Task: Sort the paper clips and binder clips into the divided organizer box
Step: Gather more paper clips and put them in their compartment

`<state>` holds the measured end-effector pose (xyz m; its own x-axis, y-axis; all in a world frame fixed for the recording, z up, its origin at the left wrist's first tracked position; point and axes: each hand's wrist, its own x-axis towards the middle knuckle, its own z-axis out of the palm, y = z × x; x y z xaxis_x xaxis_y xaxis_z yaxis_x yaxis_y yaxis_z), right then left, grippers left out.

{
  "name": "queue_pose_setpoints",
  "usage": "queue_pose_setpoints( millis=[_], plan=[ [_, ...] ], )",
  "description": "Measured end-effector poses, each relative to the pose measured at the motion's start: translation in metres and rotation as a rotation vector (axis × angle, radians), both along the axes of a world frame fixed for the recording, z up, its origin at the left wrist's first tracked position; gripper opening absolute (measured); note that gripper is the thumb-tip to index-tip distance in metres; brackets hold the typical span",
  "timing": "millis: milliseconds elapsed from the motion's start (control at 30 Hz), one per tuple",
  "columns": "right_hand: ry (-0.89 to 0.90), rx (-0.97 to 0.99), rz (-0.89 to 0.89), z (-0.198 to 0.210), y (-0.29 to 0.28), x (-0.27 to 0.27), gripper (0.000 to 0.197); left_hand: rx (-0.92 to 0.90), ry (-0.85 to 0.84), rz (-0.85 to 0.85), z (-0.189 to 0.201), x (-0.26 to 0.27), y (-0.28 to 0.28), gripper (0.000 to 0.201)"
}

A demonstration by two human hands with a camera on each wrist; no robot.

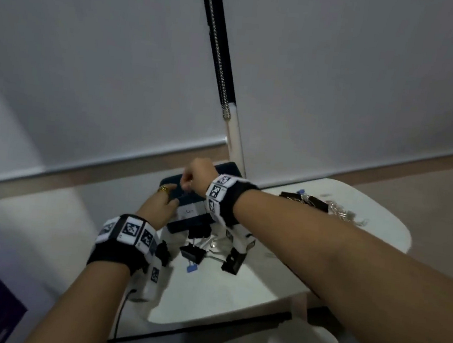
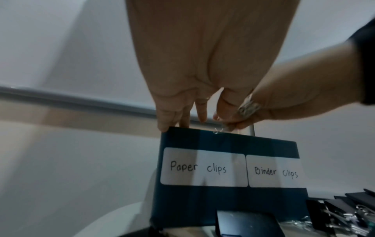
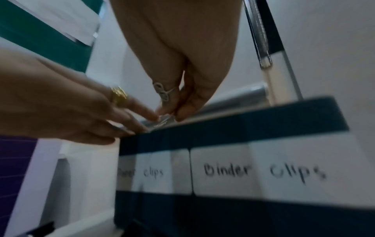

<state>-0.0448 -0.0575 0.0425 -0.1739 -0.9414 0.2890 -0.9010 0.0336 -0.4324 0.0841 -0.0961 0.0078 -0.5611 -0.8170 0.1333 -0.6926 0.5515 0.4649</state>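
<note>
right hand [image 3: 178, 89] pinches paper clips [image 3: 162, 121] over box rim [image 3: 263, 115].

Surface: we see a small white table [image 1: 278, 283] with rounded corners.
Far left edge: we note the dark blue organizer box [image 1: 187, 214] standing on it, two white labels on its near wall reading "Paper clips" [image 2: 202, 167] and "Binder clips" [image 2: 276, 172].
In front of box: we count a few black binder clips [image 1: 193, 251] lying on the top, and one small blue clip [image 1: 192, 267] nearer us.
Far right edge: we record a mixed heap [image 1: 319, 205] of black binder clips and silver paper clips, well apart from the box.
</note>
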Motion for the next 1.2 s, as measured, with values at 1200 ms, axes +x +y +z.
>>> queue_pose_setpoints(
  millis=[1200],
  plan=[
    [0.705,0.703,0.171,-0.042,0.022,-0.044,0.037,0.018,-0.601,0.074,-0.043,0.004,0.007,0.035]
  ],
)
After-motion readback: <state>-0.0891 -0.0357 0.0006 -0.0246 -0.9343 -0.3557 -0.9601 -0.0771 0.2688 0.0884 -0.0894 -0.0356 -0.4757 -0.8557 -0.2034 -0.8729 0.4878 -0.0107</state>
